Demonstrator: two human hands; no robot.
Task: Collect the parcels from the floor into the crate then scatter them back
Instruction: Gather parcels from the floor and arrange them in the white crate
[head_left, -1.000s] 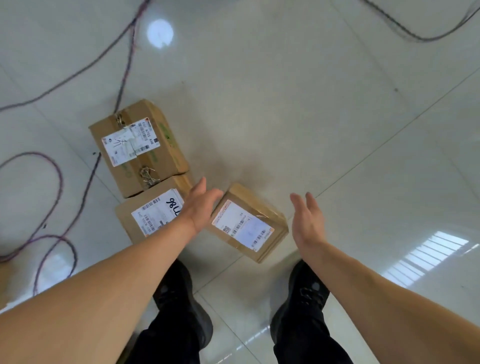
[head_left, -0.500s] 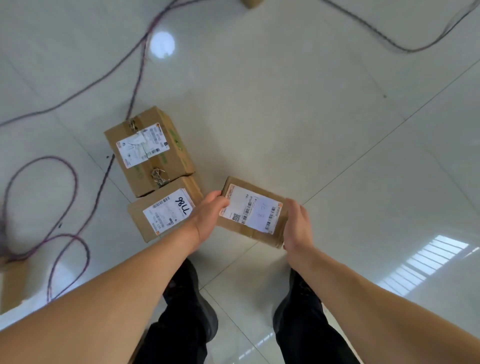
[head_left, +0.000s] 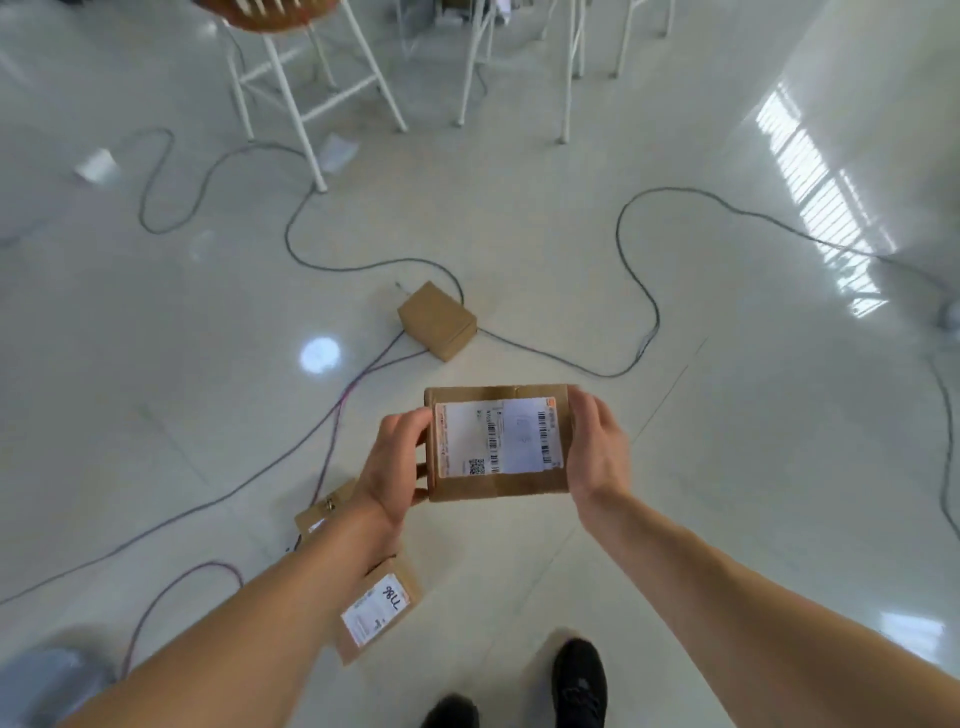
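- Up it comes! The flat brown cardboard parcel with the white shipping label (head_left: 498, 441), which sat low by the feet half a second ago, is now off the glossy white tiled floor (head_left: 753, 493) and held level in front of the body.
- The left hand (head_left: 395, 467) grips the parcel's left end, with the thumb on the top face beside the label and the fingers curled underneath.
- The right hand (head_left: 597, 452) wraps the right end, fingers curled over the edge.
- The view has swung upward since then, bringing in a small plain brown cardboard box (head_left: 438, 320) out on the floor, lying on the dark cables (head_left: 631, 291).
- White metal stool legs (head_left: 291, 98) have also come into view along the top.
- The two parcels that lay left of the hands now show under the left forearm. The brown one with the handwritten white label (head_left: 376, 610) is plain to see, while the brown one with the metal clip (head_left: 322, 514) is mostly hidden.
- The count is four cardboard parcels: one held, three on the floor.
- There are two hands and two black shoes (head_left: 579, 680).
- The cables cross too much to count.
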